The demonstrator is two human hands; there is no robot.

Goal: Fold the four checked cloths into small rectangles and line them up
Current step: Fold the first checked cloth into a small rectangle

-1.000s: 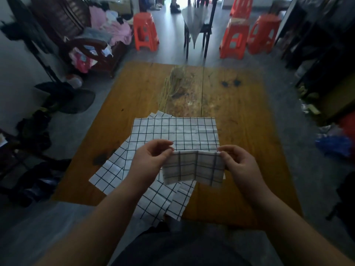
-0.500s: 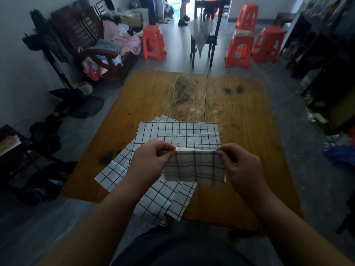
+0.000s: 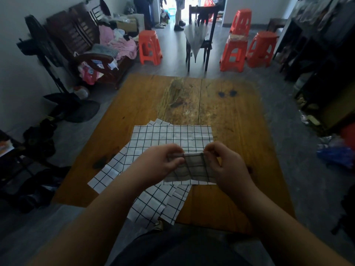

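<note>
A partly folded checked cloth (image 3: 194,169) hangs between my two hands above the table. My left hand (image 3: 159,166) pinches its upper left edge and my right hand (image 3: 228,166) pinches its upper right edge, the two hands close together. Under them a loose pile of flat checked cloths (image 3: 169,137) lies spread on the wooden table (image 3: 230,116), white with black grid lines. One corner of the pile (image 3: 153,212) overhangs the table's near edge. How many cloths make up the pile I cannot tell.
The table's far half shows worn stains (image 3: 178,96). Beyond it stand several orange plastic stools (image 3: 149,47), a dark chair with a grey cloth (image 3: 197,39), and a person's legs (image 3: 179,14) in the doorway. A cluttered wooden bench (image 3: 99,47) and a fan (image 3: 46,54) are at left.
My hands have come closer together, folding the held cloth narrower. The view has tilted up, showing more of the room.
</note>
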